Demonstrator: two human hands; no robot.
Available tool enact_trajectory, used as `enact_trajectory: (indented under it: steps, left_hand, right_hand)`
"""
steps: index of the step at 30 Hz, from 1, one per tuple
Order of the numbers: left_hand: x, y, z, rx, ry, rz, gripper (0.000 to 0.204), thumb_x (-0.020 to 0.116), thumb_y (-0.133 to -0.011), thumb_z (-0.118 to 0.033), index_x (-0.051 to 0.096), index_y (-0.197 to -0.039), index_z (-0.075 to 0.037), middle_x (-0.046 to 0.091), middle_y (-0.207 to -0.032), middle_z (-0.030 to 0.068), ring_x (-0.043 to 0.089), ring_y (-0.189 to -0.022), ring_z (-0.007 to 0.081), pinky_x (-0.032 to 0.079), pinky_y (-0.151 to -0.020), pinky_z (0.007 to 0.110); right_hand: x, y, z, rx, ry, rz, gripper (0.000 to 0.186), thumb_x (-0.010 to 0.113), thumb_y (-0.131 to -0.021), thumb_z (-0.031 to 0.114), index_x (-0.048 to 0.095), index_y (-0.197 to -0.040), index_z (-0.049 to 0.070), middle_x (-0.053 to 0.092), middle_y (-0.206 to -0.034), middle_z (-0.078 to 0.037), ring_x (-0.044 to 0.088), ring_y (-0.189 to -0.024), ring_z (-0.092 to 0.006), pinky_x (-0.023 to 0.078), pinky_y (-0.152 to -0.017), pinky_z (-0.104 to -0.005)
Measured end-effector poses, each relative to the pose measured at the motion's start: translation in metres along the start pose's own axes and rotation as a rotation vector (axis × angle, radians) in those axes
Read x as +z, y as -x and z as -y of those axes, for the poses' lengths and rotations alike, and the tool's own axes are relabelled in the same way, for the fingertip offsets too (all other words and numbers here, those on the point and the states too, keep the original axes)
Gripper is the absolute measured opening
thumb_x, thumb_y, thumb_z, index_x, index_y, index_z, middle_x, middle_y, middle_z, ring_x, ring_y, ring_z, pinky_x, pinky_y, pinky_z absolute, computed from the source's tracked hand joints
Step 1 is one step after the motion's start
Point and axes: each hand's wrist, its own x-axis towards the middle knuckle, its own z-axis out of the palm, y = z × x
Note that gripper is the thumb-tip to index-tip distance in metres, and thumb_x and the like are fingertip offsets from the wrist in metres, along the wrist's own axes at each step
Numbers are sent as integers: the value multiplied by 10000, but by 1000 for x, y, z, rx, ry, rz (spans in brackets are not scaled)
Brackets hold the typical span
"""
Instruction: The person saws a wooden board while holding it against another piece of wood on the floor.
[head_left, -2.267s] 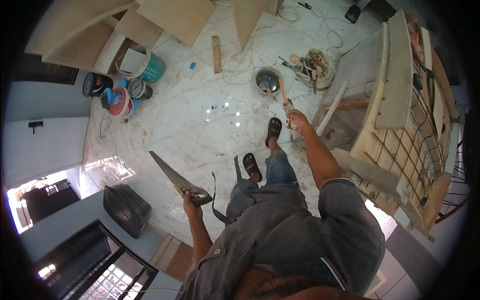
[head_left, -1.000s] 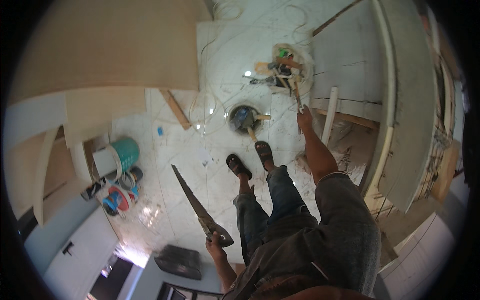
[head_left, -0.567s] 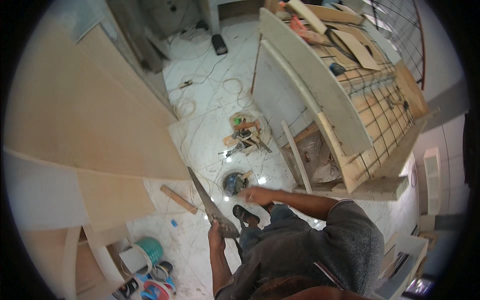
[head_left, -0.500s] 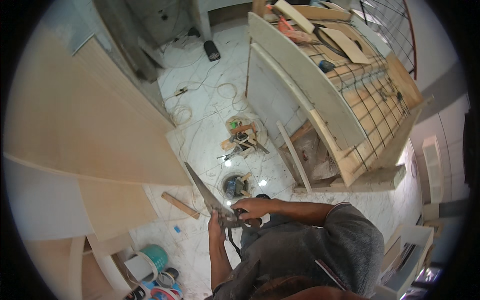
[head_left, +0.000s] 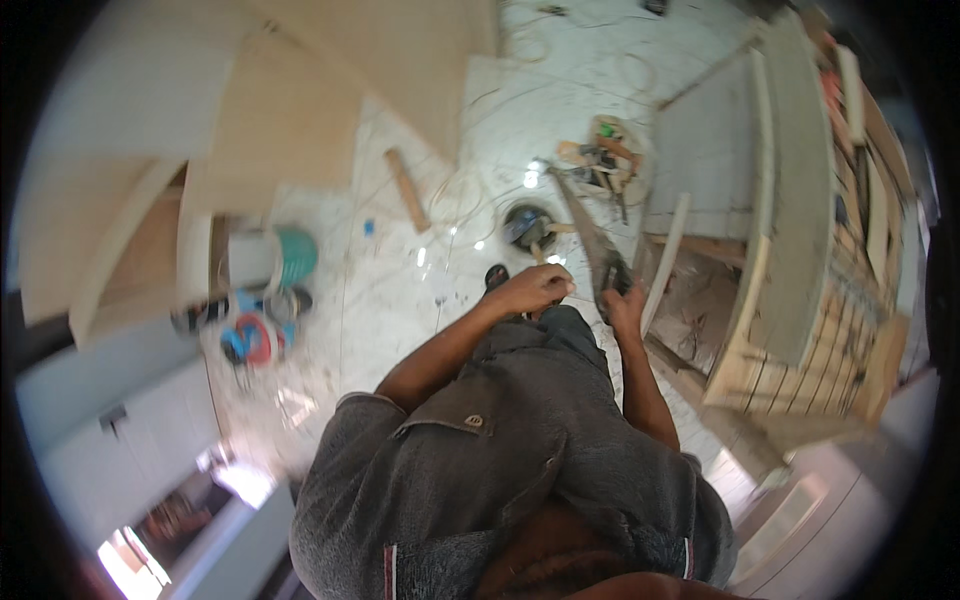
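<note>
My right hand (head_left: 625, 306) grips a handsaw (head_left: 590, 228) by its dark handle. The long blade points up and away to the left, over the tiled floor. My left hand (head_left: 538, 288) is in front of my waist, a short way left of the saw and apart from it. Its fingers are curled in, and I see nothing in them. Just beyond this hand stands a round dark bucket (head_left: 518, 236) with wooden pieces sticking out. Farther off, a pale sack-like container (head_left: 632, 150) holds wood offcuts and tools, close to the blade's tip.
A curved wooden structure (head_left: 800, 220) stands on the right, loaded with boards and wire mesh. Large wood panels (head_left: 300, 110) fill the upper left. A wooden strip (head_left: 407, 190) and a loose cord (head_left: 470, 195) lie on the floor. Left of me sits a green bucket (head_left: 297, 257).
My view has turned to the right, so the wooden structure now stands farther right. My left hand has let go of the saw blade, while my right hand keeps the handle.
</note>
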Motion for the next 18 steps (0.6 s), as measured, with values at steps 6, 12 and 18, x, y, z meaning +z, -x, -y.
enact_trajectory:
  steps: [6, 12, 18]
  left_hand:
    - [11, 116, 187, -224, 141, -631, 383, 547, -943, -368, 618, -1092, -22, 628, -1051, 120, 590, -1010, 219, 456, -889, 336]
    - [171, 226, 291, -860, 843, -1067, 468, 586, -873, -455, 569, -1094, -43, 591, -907, 58, 560, -766, 173, 443, -602, 339]
    - [260, 183, 275, -891, 1084, -1097, 378, 575, -889, -390, 591, -1066, -57, 573, -853, 27, 533, -664, 139, 428, -555, 318]
  right_hand:
    - [-42, -23, -73, 73, -61, 58, 399, 623, -720, 46, 544, -1106, -16, 602, -940, -79, 569, -859, -202, 450, -812, -300]
    - [-65, -76, -62, 72, 141, 227, 268, 592, -744, 57, 543, -1005, 27, 562, -812, -43, 513, -691, -170, 430, -648, -290]
    - [-87, -118, -138, -40, 395, 370, 270, 606, -738, 72, 543, -992, 5, 552, -709, -37, 505, -589, -156, 429, -565, -300]
